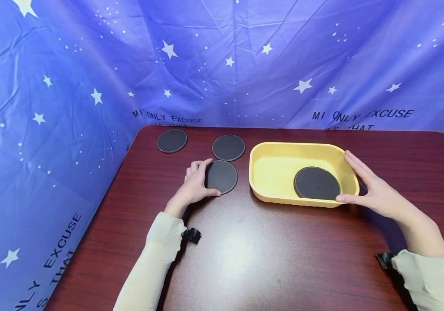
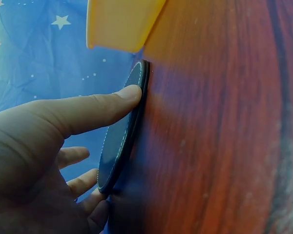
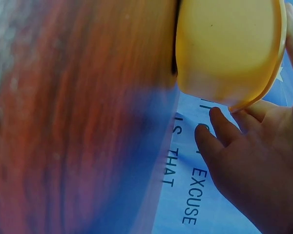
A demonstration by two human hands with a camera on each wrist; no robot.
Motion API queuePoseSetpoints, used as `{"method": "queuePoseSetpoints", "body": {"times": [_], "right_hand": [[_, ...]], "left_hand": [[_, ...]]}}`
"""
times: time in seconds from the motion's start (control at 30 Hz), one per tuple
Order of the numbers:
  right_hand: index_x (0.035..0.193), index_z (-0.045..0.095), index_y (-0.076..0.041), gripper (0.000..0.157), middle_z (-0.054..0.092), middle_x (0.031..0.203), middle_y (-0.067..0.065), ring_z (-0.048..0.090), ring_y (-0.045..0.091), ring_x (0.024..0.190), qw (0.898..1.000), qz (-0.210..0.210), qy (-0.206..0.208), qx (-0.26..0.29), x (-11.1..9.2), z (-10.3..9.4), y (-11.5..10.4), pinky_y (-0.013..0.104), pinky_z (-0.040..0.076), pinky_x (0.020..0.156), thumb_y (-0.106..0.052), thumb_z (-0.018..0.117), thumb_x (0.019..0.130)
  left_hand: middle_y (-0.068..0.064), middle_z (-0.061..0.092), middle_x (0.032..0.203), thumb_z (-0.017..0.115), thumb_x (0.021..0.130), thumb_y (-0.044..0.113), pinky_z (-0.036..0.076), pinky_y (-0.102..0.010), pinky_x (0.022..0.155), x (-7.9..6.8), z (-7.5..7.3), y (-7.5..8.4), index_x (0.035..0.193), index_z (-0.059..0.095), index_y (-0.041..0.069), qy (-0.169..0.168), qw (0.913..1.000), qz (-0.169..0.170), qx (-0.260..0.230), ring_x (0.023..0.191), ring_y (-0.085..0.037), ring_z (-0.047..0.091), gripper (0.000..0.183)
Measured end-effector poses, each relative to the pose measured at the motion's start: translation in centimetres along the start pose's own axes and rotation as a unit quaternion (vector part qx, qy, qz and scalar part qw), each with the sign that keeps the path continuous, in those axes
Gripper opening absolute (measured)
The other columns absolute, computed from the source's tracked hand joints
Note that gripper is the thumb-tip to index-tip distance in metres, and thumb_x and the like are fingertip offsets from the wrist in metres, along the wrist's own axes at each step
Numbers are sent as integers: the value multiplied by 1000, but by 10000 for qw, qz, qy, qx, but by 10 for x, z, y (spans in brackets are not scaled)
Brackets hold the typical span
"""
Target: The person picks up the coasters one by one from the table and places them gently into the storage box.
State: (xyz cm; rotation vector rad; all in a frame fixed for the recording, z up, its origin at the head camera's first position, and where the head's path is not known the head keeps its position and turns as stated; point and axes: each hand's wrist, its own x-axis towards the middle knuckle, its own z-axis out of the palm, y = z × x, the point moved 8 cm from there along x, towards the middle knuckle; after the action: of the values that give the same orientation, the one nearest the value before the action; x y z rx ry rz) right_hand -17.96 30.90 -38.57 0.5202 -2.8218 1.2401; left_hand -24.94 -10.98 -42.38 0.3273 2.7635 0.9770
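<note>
My left hand (image 1: pixel 193 183) spans a round black coaster (image 1: pixel 223 177), thumb on its near edge and fingers at its far left edge. In the left wrist view, pale stitching runs round this coaster (image 2: pixel 116 139), which lies at or very near the table surface. At the right end of a yellow plastic bin (image 1: pixel 272 172), my right hand (image 1: pixel 379 194) grips the rim, thumb on the near side and fingers on the far side. Another black coaster (image 1: pixel 316 183) is inside the bin, towards its right end.
Two more black coasters, one at the back left (image 1: pixel 172 141) and one just behind my left hand's coaster (image 1: pixel 228 147), lie on the dark red wooden table (image 1: pixel 237 259). A blue star-printed curtain (image 1: pixel 222 77) hangs behind and along the left.
</note>
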Motion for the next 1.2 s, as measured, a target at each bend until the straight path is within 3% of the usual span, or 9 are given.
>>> {"method": "queuePoseSetpoints", "body": {"times": [0.2, 0.4, 0.6, 0.77, 0.97, 1.2], "right_hand": [[161, 18, -17, 108, 8, 168, -14, 7, -10, 147, 10000, 28, -7, -24, 0, 0, 1, -8, 9, 102, -4, 83, 75], [161, 18, -18, 108, 8, 167, -14, 7, -11, 146, 10000, 7, -11, 31, 0, 1, 1, -8, 10, 102, -3, 83, 75], [161, 18, -17, 108, 8, 169, -7, 7, -11, 146, 10000, 5, -14, 51, 0, 1, 0, -8, 10, 102, -3, 82, 75], [161, 18, -17, 108, 8, 169, -1, 7, -11, 146, 10000, 11, -13, 24, 0, 0, -1, -8, 9, 102, -4, 82, 76], [161, 18, -16, 107, 8, 169, -4, 7, -11, 147, 10000, 14, -11, 12, 0, 1, -2, -8, 9, 102, -4, 82, 76], [161, 18, -16, 107, 8, 169, -4, 7, -10, 147, 10000, -1, -3, 18, 0, 1, -1, -8, 9, 102, -4, 82, 76]], "left_hand": [[-16, 28, 148, 91, 69, 21, 39, -55, 110, -1, -2, 1, 155, 27, 14, 82, 9999, 42, -54, 130, -40, 32, 107], [-20, 28, 148, 90, 72, 19, 37, -50, 117, -1, -7, 1, 155, 24, 10, 145, 9997, 104, -159, 139, -38, 37, 106], [-24, 40, 145, 87, 74, 12, 37, -47, 117, 0, -19, 1, 152, 29, 3, 345, 9989, 158, -289, 136, -35, 44, 97], [-23, 53, 138, 81, 79, 5, 51, -45, 100, -2, -27, -2, 146, 38, 0, 470, 9965, 28, -691, 114, -35, 61, 80], [-21, 61, 130, 74, 85, 0, 58, -34, 80, -3, -32, -9, 146, 38, 1, 620, 9868, -207, -1482, 97, -30, 69, 70], [-26, 59, 130, 65, 89, -6, 63, -35, 75, -4, -35, -11, 143, 42, -3, 632, 9692, -228, -2369, 87, -15, 67, 58]]}}
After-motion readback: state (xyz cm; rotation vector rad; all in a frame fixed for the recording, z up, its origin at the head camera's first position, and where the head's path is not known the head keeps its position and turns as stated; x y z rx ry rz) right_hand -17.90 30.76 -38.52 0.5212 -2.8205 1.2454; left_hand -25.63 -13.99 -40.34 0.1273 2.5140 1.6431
